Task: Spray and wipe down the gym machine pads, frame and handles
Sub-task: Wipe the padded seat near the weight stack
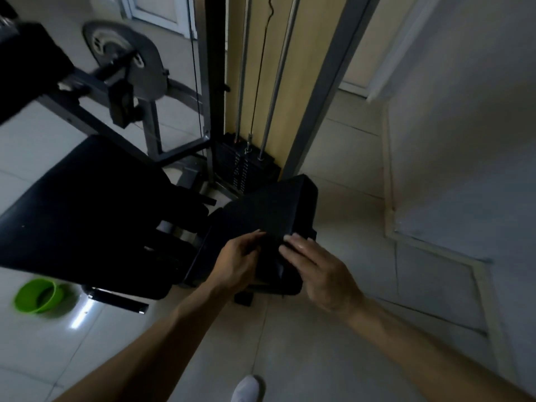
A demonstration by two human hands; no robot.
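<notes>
Both hands are on the small black pad (pixel 275 204) sitting right of the big seat pad (pixel 87 204), on the near side of the weight stack (pixel 246 166). The small pad's long axis runs away from the person and leans a bit right. Its far end points at the yellow column (pixel 301 82), and its near end is under the hands.

The left hand (pixel 235 262) is at the near left edge with the thumb up on the top face and the fingers curled in. It's honestly too dark to tell if that grip is clamped on anything. The right hand (pixel 316 268) lies on the near right part with the fingers pretty much straight and flat on the surface, so its grip is apart and just resting. There's a darker fold between the hands that might be a cloth, can't say for sure.

A green bowl (pixel 37 295) sits on the tile floor (pixel 333 358) off to the left, well apart from the pad. A white shoe (pixel 246 388) pokes in at the bottom.
</notes>
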